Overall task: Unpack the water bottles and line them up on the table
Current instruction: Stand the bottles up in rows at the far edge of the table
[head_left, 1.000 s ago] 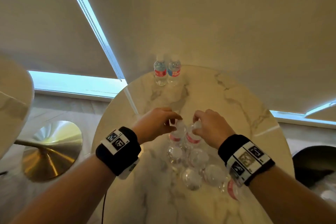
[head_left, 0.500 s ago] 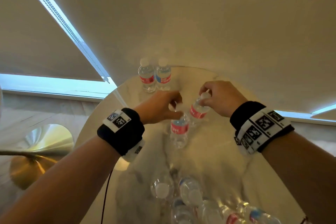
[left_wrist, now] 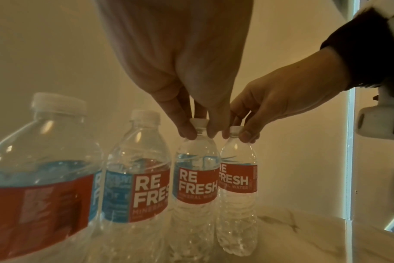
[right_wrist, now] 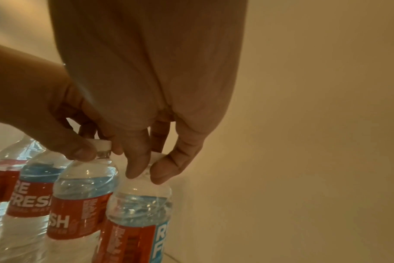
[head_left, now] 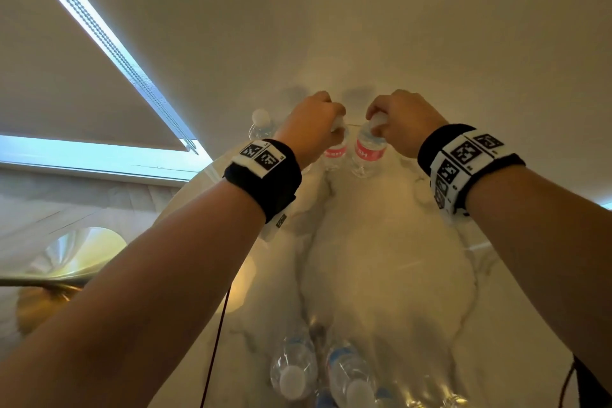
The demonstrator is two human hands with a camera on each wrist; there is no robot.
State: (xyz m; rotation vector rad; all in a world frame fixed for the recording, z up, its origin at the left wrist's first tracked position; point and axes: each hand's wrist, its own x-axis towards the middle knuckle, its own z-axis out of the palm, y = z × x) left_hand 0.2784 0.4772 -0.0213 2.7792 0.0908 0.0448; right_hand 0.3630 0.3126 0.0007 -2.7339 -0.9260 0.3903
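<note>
Four clear water bottles with red and blue labels stand in a row at the far edge of the marble table (head_left: 381, 242), close to the wall. My left hand (left_wrist: 198, 131) pinches the white cap of the third bottle (left_wrist: 196, 186). Just to its right, the cap of the fourth bottle (left_wrist: 238, 178) is pinched by my right hand (right_wrist: 144, 174). Both held bottles (head_left: 334, 152) (head_left: 369, 152) are upright, side by side. The two free bottles (left_wrist: 40, 178) (left_wrist: 135, 178) stand to the left. Several packed bottles (head_left: 294, 371) sit at the near edge.
The beige wall (head_left: 430, 26) rises directly behind the row. A window blind (head_left: 82, 76) hangs at the left, and a gold pedestal base (head_left: 76, 252) stands on the floor. A thin red cable (head_left: 215, 341) hangs off the table's left side.
Each hand lifted a bottle out of the pack and carried it forward to the far edge, beside the two standing bottles. The pack now lies at the bottom of the head view.
</note>
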